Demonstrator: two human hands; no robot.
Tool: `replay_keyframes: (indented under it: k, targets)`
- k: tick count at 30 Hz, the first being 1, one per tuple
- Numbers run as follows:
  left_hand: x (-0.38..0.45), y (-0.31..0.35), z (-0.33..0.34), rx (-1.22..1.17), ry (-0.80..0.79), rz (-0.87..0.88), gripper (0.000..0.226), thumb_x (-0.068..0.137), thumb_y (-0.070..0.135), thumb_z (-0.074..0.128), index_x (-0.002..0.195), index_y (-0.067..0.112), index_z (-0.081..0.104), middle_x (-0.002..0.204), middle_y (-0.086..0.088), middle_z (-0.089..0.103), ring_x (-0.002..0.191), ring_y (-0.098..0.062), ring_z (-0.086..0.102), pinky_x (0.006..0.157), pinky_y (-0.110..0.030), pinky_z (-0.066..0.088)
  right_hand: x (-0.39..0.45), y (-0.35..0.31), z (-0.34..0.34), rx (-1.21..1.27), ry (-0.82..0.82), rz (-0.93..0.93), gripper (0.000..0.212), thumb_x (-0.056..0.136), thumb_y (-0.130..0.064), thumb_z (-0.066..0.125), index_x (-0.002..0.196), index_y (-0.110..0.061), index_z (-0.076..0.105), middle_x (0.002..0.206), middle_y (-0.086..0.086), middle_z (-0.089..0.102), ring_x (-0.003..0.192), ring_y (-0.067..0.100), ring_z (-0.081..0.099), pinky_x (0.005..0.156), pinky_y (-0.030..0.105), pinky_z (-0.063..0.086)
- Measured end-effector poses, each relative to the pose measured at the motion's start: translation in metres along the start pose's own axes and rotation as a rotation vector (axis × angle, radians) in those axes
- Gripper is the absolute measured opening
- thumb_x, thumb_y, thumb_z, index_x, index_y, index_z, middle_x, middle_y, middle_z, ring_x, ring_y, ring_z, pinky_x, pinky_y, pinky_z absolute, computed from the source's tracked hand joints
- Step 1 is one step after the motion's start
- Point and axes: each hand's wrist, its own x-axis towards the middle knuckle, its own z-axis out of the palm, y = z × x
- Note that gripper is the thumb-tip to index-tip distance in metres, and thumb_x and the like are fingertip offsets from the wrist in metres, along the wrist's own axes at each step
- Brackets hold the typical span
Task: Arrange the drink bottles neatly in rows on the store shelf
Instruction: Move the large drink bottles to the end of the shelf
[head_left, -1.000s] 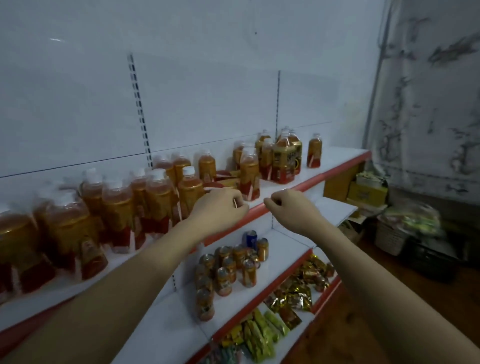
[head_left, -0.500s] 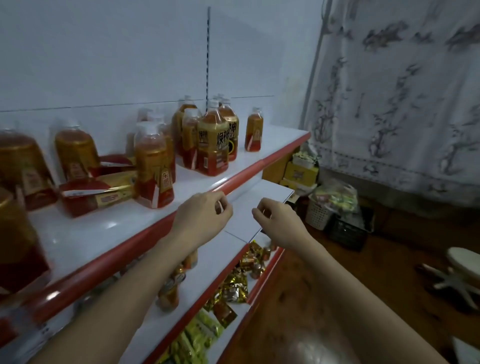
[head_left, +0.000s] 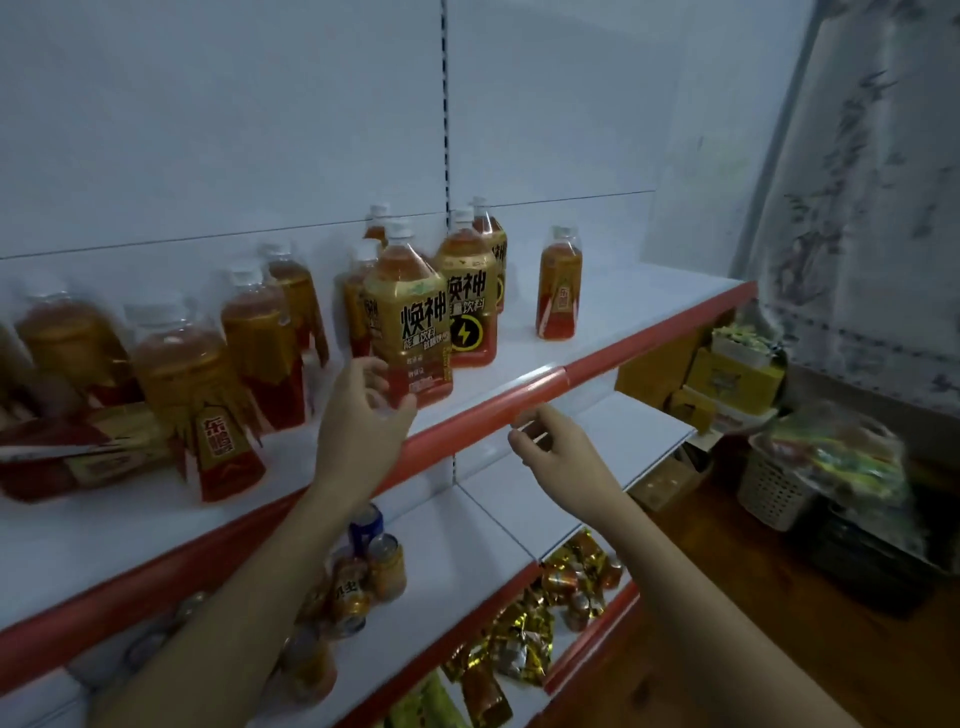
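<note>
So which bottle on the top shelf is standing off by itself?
The small bottle at the far right of the top shelf, apart from the cluster; the others stand bunched together.

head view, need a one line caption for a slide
Left hand grips a gold-labelled energy drink bottle on the top shelf; right hand hovers loosely curled below the red shelf edge.

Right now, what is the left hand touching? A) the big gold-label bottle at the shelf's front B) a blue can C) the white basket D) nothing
A: the left hand has its fingers round the base of the big gold-label bottle on the top shelf.
</note>
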Motion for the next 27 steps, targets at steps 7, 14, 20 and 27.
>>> replay_keyframes:
  k: [7,14,20,27]
  targets:
    - [0.023,0.001,0.023,-0.010,0.123,-0.200,0.077,0.081,0.028,0.080,0.142,0.020,0.033,0.141,0.000,0.043,0.120,-0.017,0.048,0.102,-0.044,0.047,0.084,-0.024,-0.027,0.238,-0.125,-0.184,0.019,0.101,-0.029,0.059,0.116,-0.017,0.056,0.104,-0.004,0.060,0.088,0.007,0.056,0.074,0.015,0.045]
    - [0.041,-0.009,0.039,0.000,0.158,-0.194,0.106,0.064,0.057,0.082,0.149,0.033,0.023,0.150,0.007,0.037,0.134,-0.016,0.043,0.107,-0.050,0.044,0.152,-0.075,-0.007,0.320,-0.137,-0.403,0.050,0.097,-0.042,0.061,0.140,-0.021,0.045,0.133,-0.006,0.055,0.124,0.010,0.053,0.103,0.032,0.047]
    - [0.050,-0.020,0.052,0.000,0.136,-0.137,0.108,0.068,0.038,0.088,0.151,0.037,0.018,0.138,0.019,0.046,0.126,-0.007,0.050,0.103,-0.043,0.049,0.189,-0.095,0.014,0.296,-0.174,-0.466,0.049,0.098,-0.045,0.059,0.135,-0.013,0.052,0.119,-0.004,0.064,0.111,0.011,0.061,0.099,0.034,0.052]
    - [0.044,-0.022,0.052,0.065,0.191,-0.129,0.105,0.065,0.045,0.088,0.147,0.044,0.023,0.135,0.025,0.046,0.117,0.008,0.047,0.095,-0.025,0.049,0.201,-0.092,0.029,0.403,-0.107,-0.531,0.051,0.099,-0.052,0.052,0.095,-0.002,0.061,0.093,0.015,0.064,0.090,0.030,0.061,0.086,0.052,0.050]
